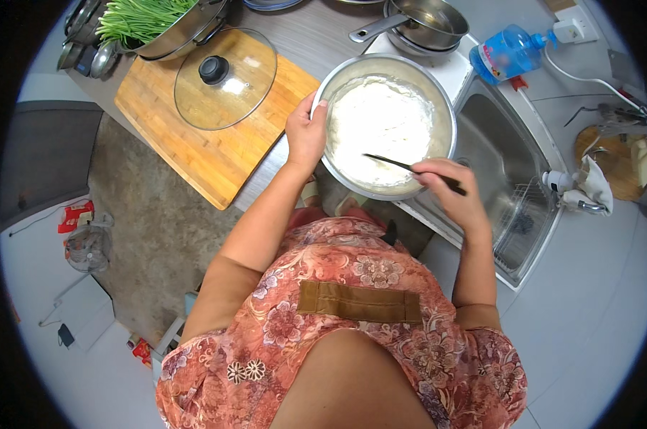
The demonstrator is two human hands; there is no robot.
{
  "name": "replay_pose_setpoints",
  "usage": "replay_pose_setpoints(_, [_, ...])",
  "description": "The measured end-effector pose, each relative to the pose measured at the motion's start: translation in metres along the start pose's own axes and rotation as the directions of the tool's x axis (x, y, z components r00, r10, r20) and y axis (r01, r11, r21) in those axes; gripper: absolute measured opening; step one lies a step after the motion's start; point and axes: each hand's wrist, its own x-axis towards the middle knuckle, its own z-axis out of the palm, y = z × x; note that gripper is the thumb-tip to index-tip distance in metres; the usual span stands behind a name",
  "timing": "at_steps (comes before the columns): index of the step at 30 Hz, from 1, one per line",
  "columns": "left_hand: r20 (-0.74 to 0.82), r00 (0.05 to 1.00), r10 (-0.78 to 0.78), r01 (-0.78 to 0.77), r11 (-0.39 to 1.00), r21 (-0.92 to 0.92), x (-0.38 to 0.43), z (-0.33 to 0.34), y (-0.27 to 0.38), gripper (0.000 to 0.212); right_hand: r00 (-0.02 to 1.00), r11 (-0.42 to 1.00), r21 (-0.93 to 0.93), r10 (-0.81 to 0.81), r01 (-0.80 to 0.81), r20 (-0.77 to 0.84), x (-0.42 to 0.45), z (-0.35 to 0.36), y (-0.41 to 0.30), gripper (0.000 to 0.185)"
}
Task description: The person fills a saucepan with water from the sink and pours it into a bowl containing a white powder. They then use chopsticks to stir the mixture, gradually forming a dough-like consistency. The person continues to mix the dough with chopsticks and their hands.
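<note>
A round stainless steel bowl (445,115) is in front of me near the counter's edge, beside the sink. White flour or dough (382,120) covers its bottom; glare hides the texture. My left hand (307,131) grips the bowl's left rim, thumb on the inside. In my right hand (449,187) are dark chopsticks (390,161), held over the bowl's lower right rim. Their tips reach into the white contents. Whether there is one stick or a pair is hard to tell.
Left of the bowl lies a bamboo cutting board (157,120) with a glass lid (237,102) on it. Behind stands a metal pot (181,35) of green chives (141,21). A saucepan (430,24) and blue bottle (511,53) stand behind the bowl and sink (500,139).
</note>
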Motion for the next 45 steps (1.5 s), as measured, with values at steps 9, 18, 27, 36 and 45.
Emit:
replay_pose_setpoints(9, [0.005,1.000,-0.002,0.002,1.000,-0.003,0.001,0.001,-0.007,0.031,0.998,0.994,-0.106,-0.018,0.024,0.057,-0.010,0.021,0.000,0.016])
replay_pose_setpoints(18, [0.006,1.000,0.018,-0.019,1.000,0.006,0.002,0.000,-0.006,0.030,0.901,0.997,-0.019,-0.078,0.078,-0.427,0.015,0.013,0.032,0.017])
replay_pose_setpoints(27, [-0.051,0.999,-0.003,0.004,1.000,0.013,-0.002,0.005,-0.002,0.030,0.955,0.945,-0.325,-0.079,-0.019,-0.287,-0.023,-0.002,0.022,0.014])
replay_pose_setpoints(36, [-0.029,1.000,0.001,-0.002,1.000,-0.024,-0.002,0.005,0.001,0.027,0.980,0.998,-0.030,-0.054,0.049,-0.190,-0.022,0.061,0.007,0.013])
replay_pose_setpoints(45, [0.021,0.999,0.033,-0.034,0.999,0.018,0.002,0.000,-0.001,0.029,0.856,0.988,0.153,0.076,0.003,-0.511,0.024,0.056,0.043,0.018])
